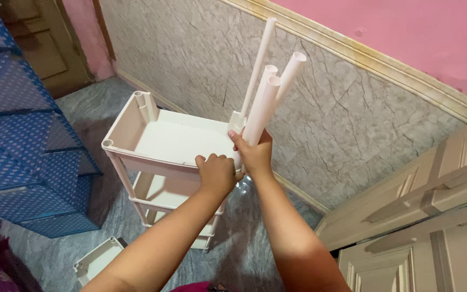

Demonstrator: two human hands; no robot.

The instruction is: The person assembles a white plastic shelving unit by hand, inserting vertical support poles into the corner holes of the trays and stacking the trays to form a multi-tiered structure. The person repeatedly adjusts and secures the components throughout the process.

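A white plastic shelf rack (136, 127) stands on the floor, with lower trays under its top tray. My right hand (255, 154) grips a bundle of white plastic tubes (268, 92) that point up and away from the tray's near right corner. One tube stands in that corner socket. Just to the left, my left hand (215, 172) is curled over the top tray's front rim. The socket itself is partly hidden by my fingers.
A blue dotted fabric cabinet (22, 140) stands at the left. A loose white tray (97, 260) lies on the grey floor below the rack. A marble-patterned wall (352, 130) runs behind, and cream panelled doors (433, 216) stand at the right.
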